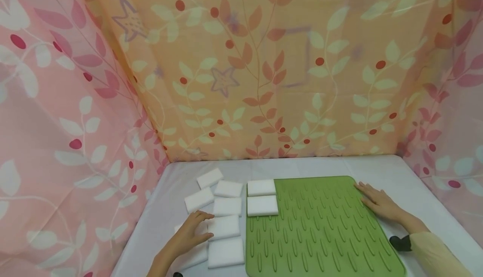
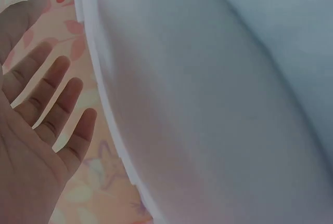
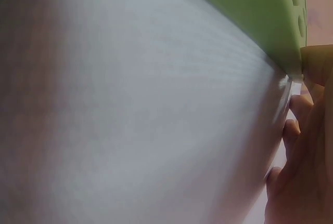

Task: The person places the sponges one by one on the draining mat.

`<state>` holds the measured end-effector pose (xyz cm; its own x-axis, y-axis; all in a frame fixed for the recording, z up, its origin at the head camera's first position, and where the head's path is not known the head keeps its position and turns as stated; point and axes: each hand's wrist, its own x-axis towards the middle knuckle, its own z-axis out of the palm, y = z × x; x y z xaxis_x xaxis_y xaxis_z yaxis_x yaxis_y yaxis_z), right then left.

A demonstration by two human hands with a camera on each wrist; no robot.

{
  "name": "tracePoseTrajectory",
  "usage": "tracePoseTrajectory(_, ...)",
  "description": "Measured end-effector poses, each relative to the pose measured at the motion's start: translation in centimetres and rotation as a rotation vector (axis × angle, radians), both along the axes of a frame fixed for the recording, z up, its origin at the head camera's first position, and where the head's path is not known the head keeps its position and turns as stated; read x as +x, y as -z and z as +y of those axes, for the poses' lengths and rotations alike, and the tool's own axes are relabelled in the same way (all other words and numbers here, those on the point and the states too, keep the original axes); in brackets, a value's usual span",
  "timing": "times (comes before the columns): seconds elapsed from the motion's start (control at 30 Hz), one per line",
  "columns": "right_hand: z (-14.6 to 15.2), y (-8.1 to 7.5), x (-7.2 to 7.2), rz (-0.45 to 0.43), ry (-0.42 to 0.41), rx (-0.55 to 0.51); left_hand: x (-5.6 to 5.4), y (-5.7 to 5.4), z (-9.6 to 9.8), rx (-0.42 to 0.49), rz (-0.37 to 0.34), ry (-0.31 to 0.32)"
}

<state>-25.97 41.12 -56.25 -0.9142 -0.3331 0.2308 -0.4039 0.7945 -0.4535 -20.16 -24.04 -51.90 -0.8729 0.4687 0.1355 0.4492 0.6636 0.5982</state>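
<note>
In the head view my left hand (image 1: pixel 190 235) is over several loose white sponge-like blocks (image 1: pixel 226 252), its thumb and fingers apart. The left wrist view shows the same hand (image 2: pixel 47 115) with slightly bent, spread fingers and nothing in the palm. Beside the blocks lies a green mat (image 1: pixel 313 231) with raised oblong ridges. Two white blocks (image 1: pixel 262 206) lie one behind the other along its far left corner. My right hand (image 1: pixel 383 203) rests at the mat's right edge near the far corner. In the right wrist view, its thumb is against the green rim (image 3: pixel 291 52), the other fingers on the white surface.
A white cloth (image 1: pixel 302 165) covers the table. Behind it hangs an orange patterned curtain (image 1: pixel 256 79), with a pink curtain (image 1: pixel 75 142) at the left and another (image 1: pixel 453 134) at the right. More white blocks (image 1: pixel 210 179) lie loosely towards the back left.
</note>
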Motion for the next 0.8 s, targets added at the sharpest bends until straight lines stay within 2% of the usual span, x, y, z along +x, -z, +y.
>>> tracePoseTrajectory(0.33,0.1,0.3,-0.1,0.029,0.000,-0.022,1.8,0.6,-1.6,0.008,0.039,-0.006)
tracePoseTrajectory(0.57,0.1,0.4,-0.2,0.002,0.000,-0.016,3.0,1.6,-2.7,-0.082,0.124,-0.039)
tracePoseTrajectory(0.8,0.1,0.2,-0.1,0.011,-0.012,-0.016,3.9,1.7,-3.4,-0.097,0.233,-0.031)
